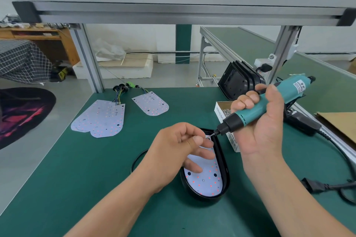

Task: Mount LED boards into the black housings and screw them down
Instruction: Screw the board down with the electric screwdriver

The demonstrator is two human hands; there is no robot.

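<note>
A black oval housing [224, 177] lies on the green mat in front of me with a white LED board [207, 181] seated inside it. My right hand [264, 121] grips a teal electric screwdriver [269, 106], tilted down to the left, its bit tip over the housing's far end. My left hand [179, 150] hovers over the board; thumb and forefinger pinch a small screw [207, 137] at the bit tip. The other fingers reach over the board.
Loose LED boards [100, 119] with wire leads lie at the far left, and one more LED board [151, 105] further right. A white box of screws [224, 113] sits behind the housing. Stacked black housings [237, 81] lean at the back right. A power cable [337, 186] runs along the right.
</note>
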